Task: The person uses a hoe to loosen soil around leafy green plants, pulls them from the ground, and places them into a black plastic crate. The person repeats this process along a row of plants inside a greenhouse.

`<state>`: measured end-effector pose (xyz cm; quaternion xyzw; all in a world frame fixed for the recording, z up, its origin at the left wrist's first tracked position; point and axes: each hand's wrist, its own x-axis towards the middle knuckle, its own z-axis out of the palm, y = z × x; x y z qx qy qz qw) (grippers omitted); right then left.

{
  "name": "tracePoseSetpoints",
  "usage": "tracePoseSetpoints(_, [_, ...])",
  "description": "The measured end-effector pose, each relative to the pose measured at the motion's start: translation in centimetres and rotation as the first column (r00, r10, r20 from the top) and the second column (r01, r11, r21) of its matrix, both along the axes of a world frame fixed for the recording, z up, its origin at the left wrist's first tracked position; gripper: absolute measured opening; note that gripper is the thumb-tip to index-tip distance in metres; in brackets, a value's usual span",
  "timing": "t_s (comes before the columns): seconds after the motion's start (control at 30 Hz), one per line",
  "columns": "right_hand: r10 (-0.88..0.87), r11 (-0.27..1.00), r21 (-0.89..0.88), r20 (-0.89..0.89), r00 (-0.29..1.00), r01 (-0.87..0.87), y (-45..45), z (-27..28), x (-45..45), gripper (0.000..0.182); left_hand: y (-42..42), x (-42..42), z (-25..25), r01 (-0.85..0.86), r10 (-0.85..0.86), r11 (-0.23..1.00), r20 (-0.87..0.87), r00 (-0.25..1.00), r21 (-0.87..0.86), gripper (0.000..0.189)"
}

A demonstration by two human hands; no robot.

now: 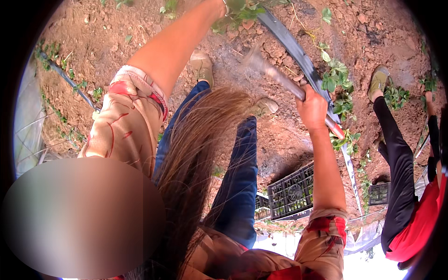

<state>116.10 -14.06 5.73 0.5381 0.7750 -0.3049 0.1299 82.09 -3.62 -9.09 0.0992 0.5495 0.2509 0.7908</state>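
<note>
My left hand (235,5) is at the top edge among green leaves (250,13), just beyond a bracelet on the wrist. It is blurred and partly cut off, so its fingers and any grip cannot be made out. My right hand (312,106) is closed around the handle of a hand tool (285,81). The tool slants up and left from the fist; its head is smeared by motion over the soil, and the handle's red end sticks out below the hand. A long black plastic strip (292,43) passes behind this hand, with leafy plants (337,78) along its right side.
Black plastic crates (292,191) (379,193) stand on reddish, cloddy soil (350,45) at lower right. Another person (397,157) in dark trousers and a red top is at the right. A second dark strip (70,80) runs at the left. Long hair covers part of the middle.
</note>
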Motion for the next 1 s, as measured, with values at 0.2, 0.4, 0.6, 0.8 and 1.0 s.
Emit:
tracePoseSetpoints(0.2, [0.043,0.999,0.025,0.018,0.999,-0.044,1.3,0.6,-0.8,0.025,-0.2,-0.4,0.0,-0.01,0.01,1.0,0.005,1.0,0.008,0.008])
tracePoseSetpoints(0.4, [0.035,0.998,-0.05,0.045,0.998,-0.033,1.0,-1.8,-0.5,0.015,-0.7,-0.4,-0.3,0.004,-0.004,1.0,0.019,1.0,0.013,0.007])
tracePoseSetpoints(0.6, [0.039,0.99,-0.14,0.24,0.97,-0.005,3.2,-3.4,-0.7,0.017,0.0,-0.7,-0.7,0.002,-0.005,0.998,0.038,0.999,0.067,0.007])
tracePoseSetpoints(0.8, [0.01,0.987,-0.158,0.188,0.982,0.021,3.3,-3.5,0.4,0.022,-3.2,0.2,3.8,0.064,-0.036,0.993,-0.261,0.965,0.101,0.062])
tracePoseSetpoints(1.0, [0.01,0.984,-0.177,0.167,0.986,0.02,3.7,-4.3,1.7,0.022,-8.7,3.0,10.4,-0.16,0.126,0.977,-0.221,0.967,-0.139,0.069])
